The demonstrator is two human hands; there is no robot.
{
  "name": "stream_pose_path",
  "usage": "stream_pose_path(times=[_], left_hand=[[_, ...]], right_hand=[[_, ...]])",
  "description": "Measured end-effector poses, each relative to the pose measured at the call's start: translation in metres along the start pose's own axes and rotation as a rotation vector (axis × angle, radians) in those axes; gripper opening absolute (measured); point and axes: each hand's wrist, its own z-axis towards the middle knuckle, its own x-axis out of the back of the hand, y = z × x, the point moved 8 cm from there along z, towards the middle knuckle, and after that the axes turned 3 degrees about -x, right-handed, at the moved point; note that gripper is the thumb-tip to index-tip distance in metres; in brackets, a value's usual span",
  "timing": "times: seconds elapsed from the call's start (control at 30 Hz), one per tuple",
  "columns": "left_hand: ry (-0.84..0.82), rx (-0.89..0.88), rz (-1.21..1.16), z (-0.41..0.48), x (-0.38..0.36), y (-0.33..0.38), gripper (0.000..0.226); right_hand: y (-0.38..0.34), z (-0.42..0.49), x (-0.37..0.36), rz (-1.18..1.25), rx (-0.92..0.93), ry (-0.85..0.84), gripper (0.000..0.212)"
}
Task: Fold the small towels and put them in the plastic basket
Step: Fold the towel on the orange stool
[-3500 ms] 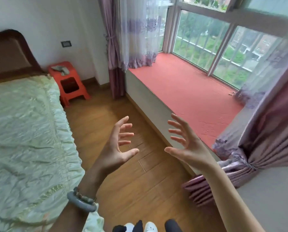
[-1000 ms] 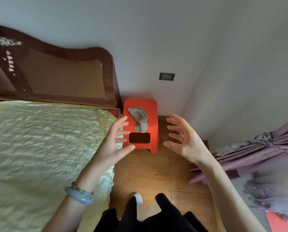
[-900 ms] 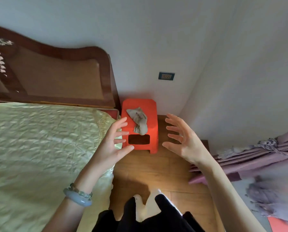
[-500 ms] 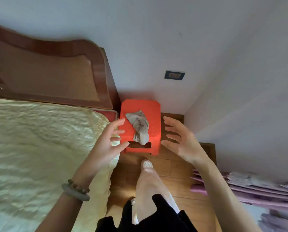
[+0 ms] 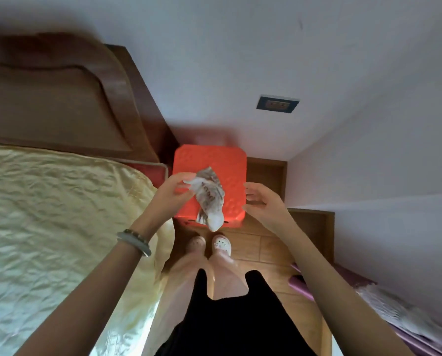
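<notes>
Over the left edge of the orange stool (image 5: 230, 163), the left hand (image 5: 172, 195) pinches one end of a crumpled small towel (image 5: 209, 199) (pale, with brownish print); its far end droops past the stool's front edge, seemingly lifted clear, though blur hides contact. Beside the right edge hovers the right hand (image 5: 262, 204), fingers spread and holding nothing. Left of the stool lies the bed (image 5: 60, 214).

Stool (image 5: 230, 163) hemmed by bed (image 5: 60, 214), wall (image 5: 240, 60)
</notes>
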Motion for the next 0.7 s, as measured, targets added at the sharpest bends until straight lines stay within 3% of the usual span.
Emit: stream_pose_path(times=[0.13,0.4,0.7], left_hand=[[0.024,0.064,0.035,0.042,-0.008,-0.048,0.031],[-0.043,0.006,0.22,0.12,-0.051,-0.118,0.031],[-0.059,-0.103,0.509,0.185,-0.092,-0.171,0.042]], right_hand=[[0.052,0.04,-0.012,0.009,-0.129,0.038,0.045],[0.132,0.099,-0.036,-0.004,-0.281,0.204,0.036],[0.164,0.133,-0.053,0.02,-0.258,0.27,0.032]])
